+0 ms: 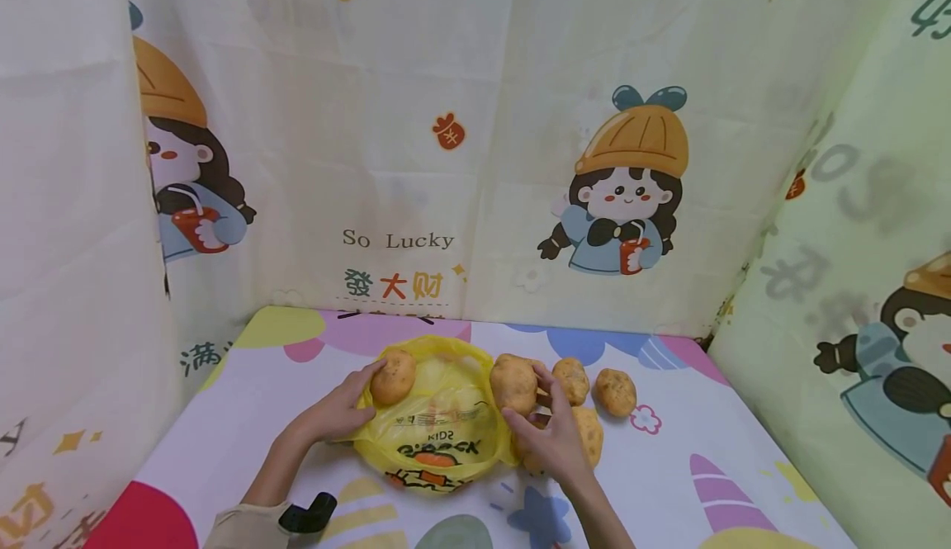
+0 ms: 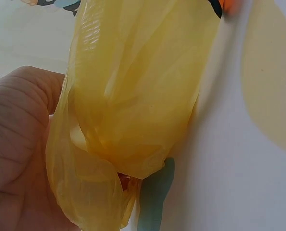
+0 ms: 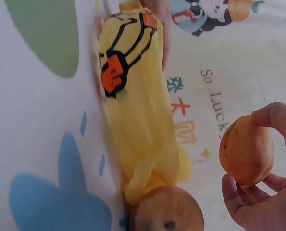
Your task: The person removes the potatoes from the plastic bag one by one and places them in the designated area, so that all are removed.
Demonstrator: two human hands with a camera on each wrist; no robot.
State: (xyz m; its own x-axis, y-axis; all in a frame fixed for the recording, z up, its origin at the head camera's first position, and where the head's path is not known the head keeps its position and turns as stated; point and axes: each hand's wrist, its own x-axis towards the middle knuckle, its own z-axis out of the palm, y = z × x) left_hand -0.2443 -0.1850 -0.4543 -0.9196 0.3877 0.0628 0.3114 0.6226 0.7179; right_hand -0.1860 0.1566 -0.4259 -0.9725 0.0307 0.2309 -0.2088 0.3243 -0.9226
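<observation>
A yellow plastic bag with printed lettering and a cartoon stands mouth-up on the table. My left hand grips its left rim; in the left wrist view the yellow film covers part of that hand. One potato shows at the left of the bag's mouth, beside the left fingers. My right hand pinches another potato between thumb and fingers at the bag's right rim. The right wrist view shows this held potato raised above a potato lying by the bag.
Several more potatoes lie right of the bag, among them one behind the right hand, one farther right and one beside the wrist. The patterned table is bounded by a printed cloth at the back and sides.
</observation>
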